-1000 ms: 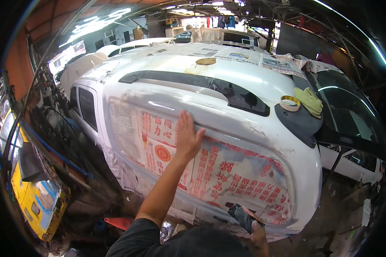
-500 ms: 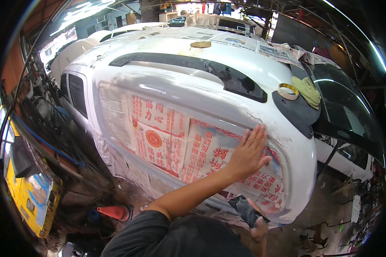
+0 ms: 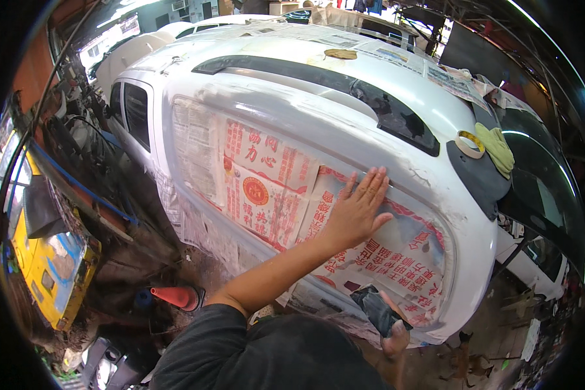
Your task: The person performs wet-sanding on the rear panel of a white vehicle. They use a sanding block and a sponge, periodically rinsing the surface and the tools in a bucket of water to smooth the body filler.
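A white car body (image 3: 429, 182) fills the middle, its side window opening covered with red-printed paper (image 3: 273, 185) and plain newsprint (image 3: 198, 153). My left hand (image 3: 361, 211) lies flat, fingers stretched out, over the paper's upper edge; its fingertips reach the grey, sanded-looking strip (image 3: 286, 140) bordering the opening. Lower down, near the panel's bottom edge, my right hand (image 3: 394, 328) grips a dark, dusty rectangular block (image 3: 376, 308). My fingers wrap its right side, and the block is held apart from the upper strip.
A roll of masking tape (image 3: 469, 144) and a green cloth (image 3: 498, 151) rest at the car's right end. A brown rag (image 3: 340, 54) lies on the roof. On the floor to the left are an orange cone (image 3: 179, 297) and a yellow panel (image 3: 49, 273). A dog (image 3: 465, 364) is at lower right.
My left hand has slid left along the border of the papered opening, still flat. My right hand keeps hold of the dark block. The whole view has shifted a little.
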Motion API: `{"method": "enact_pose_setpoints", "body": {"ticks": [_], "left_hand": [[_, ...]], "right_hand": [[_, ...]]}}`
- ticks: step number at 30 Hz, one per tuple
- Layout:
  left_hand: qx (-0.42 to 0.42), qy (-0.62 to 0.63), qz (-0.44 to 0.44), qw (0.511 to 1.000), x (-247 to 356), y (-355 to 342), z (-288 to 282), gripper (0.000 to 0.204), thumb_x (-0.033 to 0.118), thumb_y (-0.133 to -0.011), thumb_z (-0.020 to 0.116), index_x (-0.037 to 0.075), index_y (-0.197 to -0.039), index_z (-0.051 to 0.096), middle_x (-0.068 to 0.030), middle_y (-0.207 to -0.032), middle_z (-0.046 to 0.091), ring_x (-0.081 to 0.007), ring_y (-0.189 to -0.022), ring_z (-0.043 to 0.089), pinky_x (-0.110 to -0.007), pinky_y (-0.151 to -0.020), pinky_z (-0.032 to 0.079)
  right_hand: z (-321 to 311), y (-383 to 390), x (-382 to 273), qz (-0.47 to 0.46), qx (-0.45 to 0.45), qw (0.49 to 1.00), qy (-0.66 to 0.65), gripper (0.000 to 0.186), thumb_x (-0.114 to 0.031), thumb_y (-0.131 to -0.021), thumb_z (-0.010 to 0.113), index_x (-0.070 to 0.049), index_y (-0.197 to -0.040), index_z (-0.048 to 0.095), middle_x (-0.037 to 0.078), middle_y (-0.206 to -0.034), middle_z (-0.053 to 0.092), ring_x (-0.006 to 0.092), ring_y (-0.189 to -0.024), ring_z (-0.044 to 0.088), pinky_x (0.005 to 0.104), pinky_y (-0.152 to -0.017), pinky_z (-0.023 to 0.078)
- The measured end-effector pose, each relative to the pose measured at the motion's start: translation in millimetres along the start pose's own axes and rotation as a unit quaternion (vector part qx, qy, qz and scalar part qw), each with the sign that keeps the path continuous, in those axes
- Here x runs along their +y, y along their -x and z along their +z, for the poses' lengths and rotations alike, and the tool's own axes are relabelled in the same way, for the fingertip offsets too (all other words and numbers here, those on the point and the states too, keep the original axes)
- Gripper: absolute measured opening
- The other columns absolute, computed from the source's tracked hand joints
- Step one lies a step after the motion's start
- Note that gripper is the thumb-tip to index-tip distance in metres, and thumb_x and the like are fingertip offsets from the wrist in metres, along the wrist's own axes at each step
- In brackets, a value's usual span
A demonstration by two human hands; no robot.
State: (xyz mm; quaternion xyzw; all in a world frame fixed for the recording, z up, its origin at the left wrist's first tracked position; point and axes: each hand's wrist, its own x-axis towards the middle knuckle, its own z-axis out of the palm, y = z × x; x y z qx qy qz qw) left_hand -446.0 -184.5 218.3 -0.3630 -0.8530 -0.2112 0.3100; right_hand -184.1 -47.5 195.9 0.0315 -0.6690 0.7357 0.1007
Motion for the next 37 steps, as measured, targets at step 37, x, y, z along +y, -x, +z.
{"method": "enact_pose_setpoints", "body": {"ticks": [37], "left_hand": [[0.255, 0.143, -0.418, 0.86, -356, -19, -80, 0.084, 0.052, -0.108, 0.026, -0.02, -0.15, 0.024, -0.0377, -0.161, 0.017, -0.047, -0.154, 0.007, -0.056, -0.125, 0.006]], "right_hand": [[64, -34, -21, 0.021, -0.03, 0.992, 0.12, 0.085, -0.06, -0.1, 0.041, 0.014, -0.14, 0.05, 0.027, -0.136, 0.06, 0.0329, -0.126, 0.06, 0.0405, -0.111, 0.043]]}}
